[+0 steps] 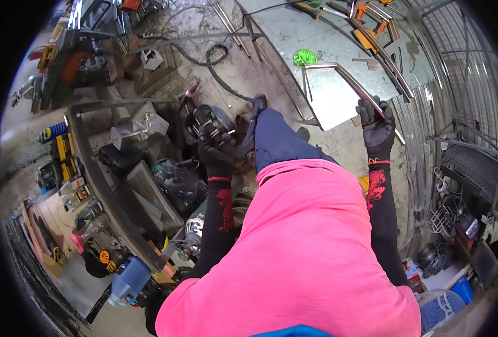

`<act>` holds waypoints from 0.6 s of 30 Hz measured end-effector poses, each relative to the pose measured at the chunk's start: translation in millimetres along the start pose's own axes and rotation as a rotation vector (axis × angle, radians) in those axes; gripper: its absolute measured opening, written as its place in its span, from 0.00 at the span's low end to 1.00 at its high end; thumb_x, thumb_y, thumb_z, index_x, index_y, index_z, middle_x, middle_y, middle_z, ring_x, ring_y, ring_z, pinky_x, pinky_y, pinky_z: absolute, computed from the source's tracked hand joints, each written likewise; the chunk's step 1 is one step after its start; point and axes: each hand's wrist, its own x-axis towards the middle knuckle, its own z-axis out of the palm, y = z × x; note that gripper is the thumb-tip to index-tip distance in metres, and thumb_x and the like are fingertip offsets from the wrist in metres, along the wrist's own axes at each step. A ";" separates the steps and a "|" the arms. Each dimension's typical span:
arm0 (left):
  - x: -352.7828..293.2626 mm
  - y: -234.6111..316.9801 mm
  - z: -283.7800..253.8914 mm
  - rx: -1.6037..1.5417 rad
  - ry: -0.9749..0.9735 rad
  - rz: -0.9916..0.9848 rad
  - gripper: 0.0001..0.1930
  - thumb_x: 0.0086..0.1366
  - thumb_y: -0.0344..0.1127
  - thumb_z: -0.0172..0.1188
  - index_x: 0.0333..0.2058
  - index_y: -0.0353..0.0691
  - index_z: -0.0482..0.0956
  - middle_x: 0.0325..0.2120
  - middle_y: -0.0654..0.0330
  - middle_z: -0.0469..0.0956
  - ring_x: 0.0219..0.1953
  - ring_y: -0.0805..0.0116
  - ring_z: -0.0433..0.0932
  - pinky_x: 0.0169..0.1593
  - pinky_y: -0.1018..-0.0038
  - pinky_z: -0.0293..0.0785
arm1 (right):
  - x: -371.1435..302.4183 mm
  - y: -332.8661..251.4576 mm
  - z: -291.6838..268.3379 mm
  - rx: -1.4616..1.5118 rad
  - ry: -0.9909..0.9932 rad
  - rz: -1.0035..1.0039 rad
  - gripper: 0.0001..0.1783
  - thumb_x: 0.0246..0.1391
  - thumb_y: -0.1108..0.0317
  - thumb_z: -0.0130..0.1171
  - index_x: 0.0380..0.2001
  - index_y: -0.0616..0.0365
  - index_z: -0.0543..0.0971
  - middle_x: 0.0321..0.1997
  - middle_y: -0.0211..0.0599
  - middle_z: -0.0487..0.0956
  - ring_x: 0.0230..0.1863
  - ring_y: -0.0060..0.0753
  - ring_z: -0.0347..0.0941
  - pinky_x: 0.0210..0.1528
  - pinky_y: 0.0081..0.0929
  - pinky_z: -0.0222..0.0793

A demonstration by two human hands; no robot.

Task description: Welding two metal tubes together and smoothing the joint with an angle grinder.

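My left hand (214, 139), in a dark glove, is closed around what looks like an angle grinder (222, 117), with a grey round part and a reddish handle sticking out ahead. Its lower body is hidden by the hand and the clutter below. On the other side, my right hand (377, 126), gloved too, grips the near end of a shiny bent metal tube (353, 84). The tube's far, angled end lies over a bright metal sheet (330, 104) on the work surface, close to a round green disc (304, 58).
More metal tubes and orange-handled clamps (365, 40) lie on the sheet-topped surface. A black cable (218, 78) loops across the floor. At left stands a dark metal frame (114, 205) beside tools and a blue jug (130, 278). Wire racks (468, 163) line the right.
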 end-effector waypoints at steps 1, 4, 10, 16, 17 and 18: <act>1.8 2.2 3.7 0.000 -0.007 -0.012 0.18 0.78 0.55 0.57 0.49 0.47 0.80 0.33 0.65 0.81 0.29 0.69 0.81 0.31 0.66 0.80 | -1.7 -3.7 -9.7 0.084 -0.016 -0.027 0.20 0.74 0.54 0.56 0.53 0.62 0.79 0.69 0.57 0.78 0.68 0.73 0.75 0.72 0.66 0.74; 1.5 24.7 -11.3 0.135 0.021 0.153 0.19 0.79 0.55 0.56 0.46 0.44 0.80 0.28 0.67 0.78 0.28 0.71 0.79 0.32 0.71 0.79 | -2.0 14.5 12.7 0.266 -0.036 -0.026 0.22 0.74 0.52 0.54 0.54 0.62 0.81 0.69 0.58 0.78 0.69 0.75 0.73 0.73 0.71 0.71; 22.1 58.9 55.7 0.382 -0.088 0.096 0.11 0.76 0.44 0.60 0.45 0.42 0.79 0.28 0.67 0.77 0.27 0.75 0.77 0.31 0.75 0.76 | 19.4 32.5 47.6 0.125 0.232 -0.030 0.28 0.76 0.45 0.50 0.55 0.62 0.80 0.67 0.55 0.80 0.66 0.72 0.77 0.73 0.70 0.69; 105.4 86.0 101.0 0.996 -0.229 0.008 0.19 0.71 0.41 0.65 0.54 0.39 0.78 0.32 0.65 0.79 0.28 0.74 0.78 0.32 0.77 0.76 | -7.0 60.4 78.7 -0.386 0.193 0.310 0.27 0.76 0.48 0.53 0.61 0.60 0.78 0.58 0.49 0.84 0.54 0.53 0.85 0.57 0.49 0.83; 128.4 87.8 96.8 1.099 -0.235 -0.055 0.21 0.70 0.41 0.66 0.56 0.38 0.77 0.32 0.65 0.79 0.29 0.74 0.79 0.32 0.77 0.76 | -8.2 69.2 98.5 -0.592 0.259 0.317 0.23 0.77 0.51 0.52 0.60 0.58 0.80 0.54 0.43 0.86 0.51 0.46 0.86 0.51 0.40 0.85; 153.6 87.5 84.2 1.172 -0.262 -0.080 0.27 0.69 0.42 0.66 0.63 0.38 0.73 0.33 0.64 0.80 0.29 0.73 0.80 0.30 0.75 0.76 | -7.1 78.4 125.6 -0.769 0.213 0.210 0.19 0.77 0.57 0.54 0.58 0.59 0.81 0.51 0.36 0.87 0.45 0.34 0.86 0.43 0.26 0.83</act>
